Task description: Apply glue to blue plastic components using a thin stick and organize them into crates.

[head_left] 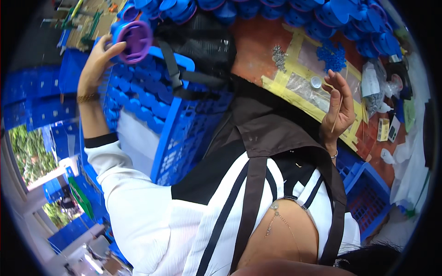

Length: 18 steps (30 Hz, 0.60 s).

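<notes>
My left hand (97,62) is raised over the crate at the upper left. Its thumb and fingers grip a round blue plastic part with a purple ring (136,42), whose open side shows a purple inner shape. Over the table at the right is my right hand (340,108), fingers partly bent, with a thin wooden stick (340,109) held against the palm. Just beyond its fingertips lies a pile of small blue pieces (331,56). Near it are a small round white-topped container (315,82) and a heap of small silvery pieces (278,58).
A blue crate (166,147) at my left holds rows of blue parts (147,97) and a white sheet. More blue parts (317,20) line the table's far side. A black bag (202,43) sits between. Another blue crate (366,198) stands right, below plastic bags (372,87).
</notes>
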Each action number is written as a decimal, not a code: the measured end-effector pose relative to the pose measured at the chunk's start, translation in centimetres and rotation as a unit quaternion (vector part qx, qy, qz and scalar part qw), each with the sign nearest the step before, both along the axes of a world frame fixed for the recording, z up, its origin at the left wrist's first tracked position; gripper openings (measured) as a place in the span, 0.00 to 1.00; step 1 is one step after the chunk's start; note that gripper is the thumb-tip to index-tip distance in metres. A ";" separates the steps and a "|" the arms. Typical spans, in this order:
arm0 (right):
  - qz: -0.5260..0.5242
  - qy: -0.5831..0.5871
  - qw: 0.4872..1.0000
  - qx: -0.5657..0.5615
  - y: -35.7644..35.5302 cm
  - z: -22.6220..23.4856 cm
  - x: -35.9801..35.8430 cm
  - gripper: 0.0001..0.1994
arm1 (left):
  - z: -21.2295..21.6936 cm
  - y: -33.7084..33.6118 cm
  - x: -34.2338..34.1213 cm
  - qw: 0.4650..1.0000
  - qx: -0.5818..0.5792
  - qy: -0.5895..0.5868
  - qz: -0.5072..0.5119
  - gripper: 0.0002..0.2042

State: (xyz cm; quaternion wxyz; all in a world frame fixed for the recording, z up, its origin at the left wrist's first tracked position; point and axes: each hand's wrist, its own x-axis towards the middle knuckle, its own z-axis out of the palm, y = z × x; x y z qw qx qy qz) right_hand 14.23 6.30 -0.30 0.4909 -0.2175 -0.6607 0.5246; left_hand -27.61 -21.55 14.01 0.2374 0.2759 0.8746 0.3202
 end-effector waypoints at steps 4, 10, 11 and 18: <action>0.041 -0.039 0.998 -0.003 0.1 -0.6 0.5 0.21 | -2.4 4.5 9.0 0.994 0.008 0.029 -0.104 0.45; 0.052 -0.047 0.998 -0.006 1.0 -2.3 3.8 0.27 | -6.6 14.3 17.6 0.959 0.098 -0.052 -0.261 0.52; 0.038 -0.089 0.995 0.028 1.1 -2.3 3.8 0.27 | -6.8 15.4 18.6 0.949 0.111 -0.167 -0.244 0.53; 0.029 -0.098 0.994 -0.040 2.0 -3.0 4.1 0.15 | -12.4 17.0 20.6 0.877 0.123 -0.436 -0.159 0.39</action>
